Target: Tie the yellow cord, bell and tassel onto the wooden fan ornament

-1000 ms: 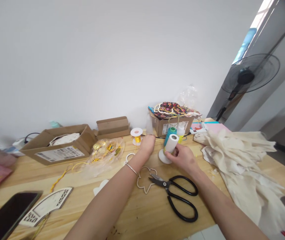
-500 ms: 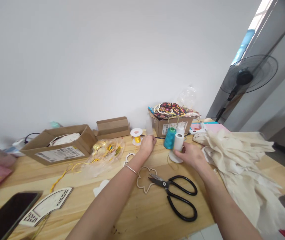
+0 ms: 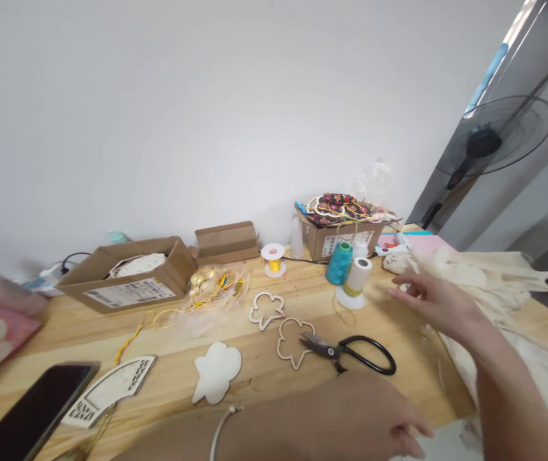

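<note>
My left hand (image 3: pixel 374 416), with a bracelet on its wrist, is low at the front and blurred. It hides the lower handle of the black scissors (image 3: pixel 334 351); its fingers are apart and hold nothing. My right hand (image 3: pixel 427 301) hovers at the right beside the cream fabric (image 3: pixel 466 275), fingers loosely curved apart with nothing between them. Left of it stand a white spool (image 3: pixel 358 275) and a teal thread cone (image 3: pixel 339 264). Two flower-shaped wooden outlines (image 3: pixel 267 310) (image 3: pixel 294 342) and a solid white flower-like shape (image 3: pixel 217 373) lie on the wooden table (image 3: pixel 168 397).
Cardboard boxes (image 3: pixel 125 291) (image 3: pixel 226 246) (image 3: pixel 317 240) line the wall. A yellow thread spool (image 3: pixel 274 261), a plastic bag of cords (image 3: pixel 214 291), a fan-shaped piece (image 3: pixel 111 390) and a phone (image 3: pixel 34 406) lie about. A standing fan (image 3: pixel 485 141) is at the right.
My right hand has let go of the white spool and moved right toward the fabric. My left hand has come back from near the yellow spool to the front, over the scissors. The view has shifted slightly.
</note>
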`<state>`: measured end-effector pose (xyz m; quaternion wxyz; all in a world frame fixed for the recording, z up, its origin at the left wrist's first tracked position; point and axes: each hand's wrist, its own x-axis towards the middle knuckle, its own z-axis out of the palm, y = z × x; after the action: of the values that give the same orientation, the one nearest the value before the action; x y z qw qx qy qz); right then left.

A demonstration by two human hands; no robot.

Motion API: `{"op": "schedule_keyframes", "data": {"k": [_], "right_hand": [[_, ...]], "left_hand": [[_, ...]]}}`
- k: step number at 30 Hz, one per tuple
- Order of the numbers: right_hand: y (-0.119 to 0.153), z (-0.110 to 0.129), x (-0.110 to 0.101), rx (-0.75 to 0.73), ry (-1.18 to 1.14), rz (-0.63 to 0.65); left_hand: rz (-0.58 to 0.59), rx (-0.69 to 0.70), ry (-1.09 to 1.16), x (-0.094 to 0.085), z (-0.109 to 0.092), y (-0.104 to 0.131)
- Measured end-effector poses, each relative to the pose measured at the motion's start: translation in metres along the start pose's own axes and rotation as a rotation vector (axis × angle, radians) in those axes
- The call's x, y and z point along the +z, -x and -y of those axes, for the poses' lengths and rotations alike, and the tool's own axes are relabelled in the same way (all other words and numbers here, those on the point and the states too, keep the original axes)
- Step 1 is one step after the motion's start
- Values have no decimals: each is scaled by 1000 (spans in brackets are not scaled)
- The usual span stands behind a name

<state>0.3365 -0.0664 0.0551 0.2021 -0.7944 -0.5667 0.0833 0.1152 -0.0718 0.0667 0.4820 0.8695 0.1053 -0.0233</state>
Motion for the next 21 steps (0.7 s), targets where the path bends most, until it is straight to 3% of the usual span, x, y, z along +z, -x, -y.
{"op": "schedule_keyframes", "data": {"k": [2,5,8,13,15,17,21], "right_hand": [[10,2,-10,-8,6,-22],[25,8,-14,-69,-62,-48],[34,15,-7,-124,-139,-41],[39,36,13,-227,-157,31],[38,49,20,-264,-99,44],[31,65,25,-285,28,20],[2,105,34,-402,374,28]], "left_hand": [[-26,-77,-76,9,-4,0],[-196,-168,-21,-4,0,20],[-402,-208,19,-36,10,63],[-936,-597,-389,-96,55,152],[-906,-724,-506,-109,82,176],[-809,-665,-572,-113,107,188],[-790,-669,-659,-107,132,190]]}}
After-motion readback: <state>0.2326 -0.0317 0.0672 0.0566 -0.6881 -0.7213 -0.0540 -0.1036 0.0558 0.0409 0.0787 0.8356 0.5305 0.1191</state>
